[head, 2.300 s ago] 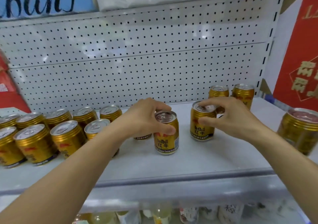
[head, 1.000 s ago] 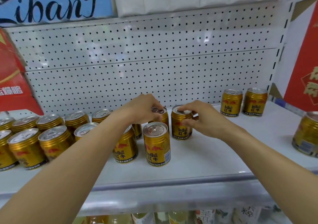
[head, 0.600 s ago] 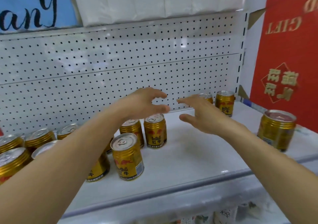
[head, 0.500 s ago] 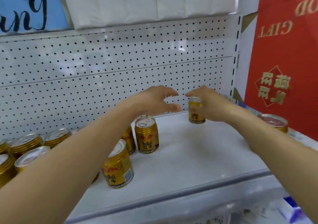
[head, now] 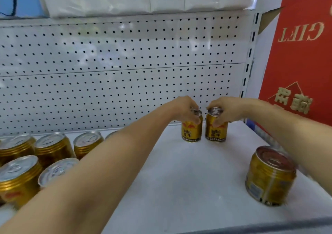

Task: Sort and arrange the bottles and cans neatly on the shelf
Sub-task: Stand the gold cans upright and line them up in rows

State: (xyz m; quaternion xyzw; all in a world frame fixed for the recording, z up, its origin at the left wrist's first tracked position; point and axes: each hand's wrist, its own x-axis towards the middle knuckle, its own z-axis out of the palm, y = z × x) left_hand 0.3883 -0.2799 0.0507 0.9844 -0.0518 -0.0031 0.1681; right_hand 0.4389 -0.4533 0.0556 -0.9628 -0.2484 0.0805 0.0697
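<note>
**Q:** What does the head view show at this moment?

**A:** Both arms reach to the back right corner of the shelf (head: pixel 179 188). The left hand (head: pixel 186 108) curls over the rim of the left can (head: pixel 191 132), thumb down its front and fingers behind. The right hand (head: pixel 231 110) grips the right can (head: pixel 215 131) the same way, from the top. The two cans stand upright, just beside each other with a thin gap, close to the perforated back panel (head: pixel 116 75).

**Q:** What has just changed?

**A:** Half a second ago both hands were open and empty, in the air over the shelf. A second ago they were setting two cans down beside the cluster of cans (head: pixel 36 161) at the left. Now each hand has closed on one of the stray pair at the far right.

**Q:** What does that mean for the task?

**A:** One pair seems placed and the next is seized. These two likely belong with the rows at the left, well apart across bare shelf. A wider tin (head: pixel 270 176) with a reddish lid stands alone near the front right edge, untouched, under the right forearm. It probably needs sorting apart. A red box (head: pixel 301 54) stands beyond the shelf's right end.
</note>
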